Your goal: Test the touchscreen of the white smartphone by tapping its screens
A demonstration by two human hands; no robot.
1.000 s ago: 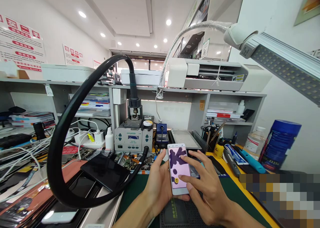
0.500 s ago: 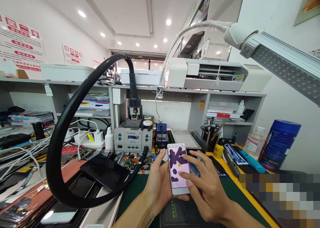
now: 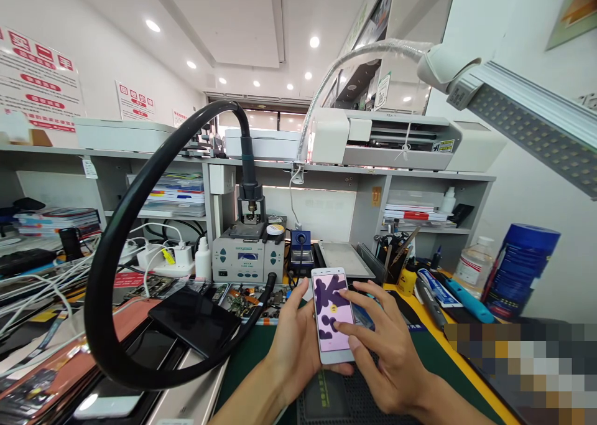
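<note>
Left hand cups phone; right hand spread, 2 fingertips at screen. Hard push could tip phone onto dark pad below.

You face a grey shelf unit with open compartments under a long top board; above it and to its left you have a white wall hung with red-and-white posters; to its right rises a pale wall with a picture high up; behind its middle you see a bright, dark-framed opening; over it spreads a white ceiling dotted with lit round downlights; an LED lamp hangs beyond its right end; in front of it stands your yellow-edged workbench.
</note>
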